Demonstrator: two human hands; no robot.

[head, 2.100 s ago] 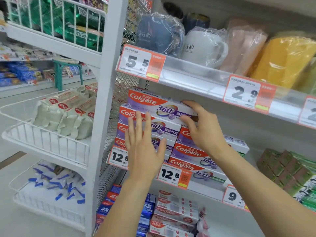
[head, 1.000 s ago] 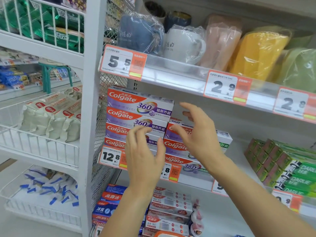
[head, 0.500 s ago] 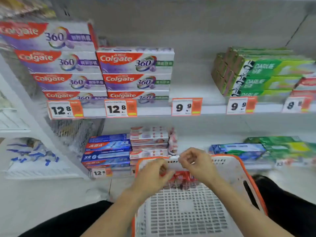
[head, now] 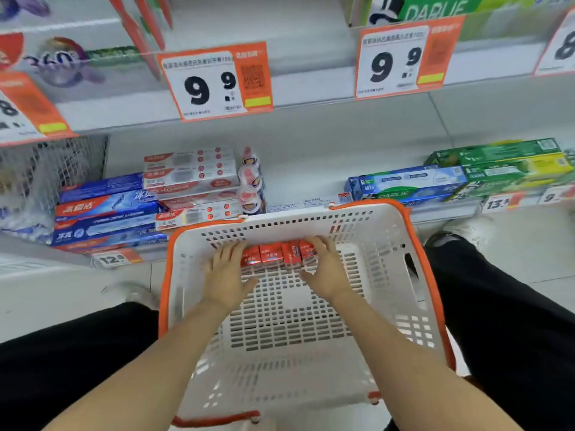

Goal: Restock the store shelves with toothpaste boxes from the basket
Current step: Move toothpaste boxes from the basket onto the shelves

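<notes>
Reaching into the white perforated plastic basket with orange rim (head: 413, 309), both hands bracket a row of 4 small red toothpaste boxes (head: 278, 254) standing on end against its far wall. The left hand (head: 226, 276) rests flat at the row's left end, fingers straight. The right hand (head: 323, 269) curls over the right end, hiding the last box's edge; a firm grasp cannot be confirmed. Beyond the hands, the pale lower shelf (head: 311, 169) holds blue cardboard boxes (head: 102, 213) and green ones (head: 504, 166), print blurred. Above, orange price tags (head: 217, 80) read 9.9, others cropped.
</notes>
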